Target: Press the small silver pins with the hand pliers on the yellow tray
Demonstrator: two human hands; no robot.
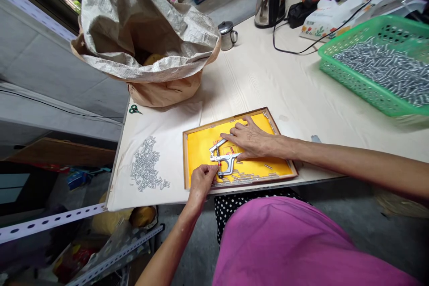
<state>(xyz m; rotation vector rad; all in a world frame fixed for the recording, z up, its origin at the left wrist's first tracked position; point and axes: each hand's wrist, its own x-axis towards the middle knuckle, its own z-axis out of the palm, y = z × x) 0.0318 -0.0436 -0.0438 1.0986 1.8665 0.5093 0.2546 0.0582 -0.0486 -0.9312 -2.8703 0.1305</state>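
Silver snap-fastener pliers [228, 158] lie over a shallow tray [184, 161] with a yellow base. My right hand [250, 139] is closed around their handles, index finger along the upper one and thumb by the lower one. At the jaw end, my left hand [203, 179] has thumb and index finger pinched together, touching or very near the jaws. What sits in that pinch is too small to make out. Small silver metal tubes [248, 176] are scattered along the tray's near side, and a few lie by its right edge.
Left of the tray is a pile of small metal tubes [145, 165], with green-handled scissors [135, 109] beyond. A large open sack [167, 87] stands behind. At right, a green basket [355, 82] holds many metal pieces. A lidded metal cup [227, 37] and a kettle [268, 0] stand farther back.
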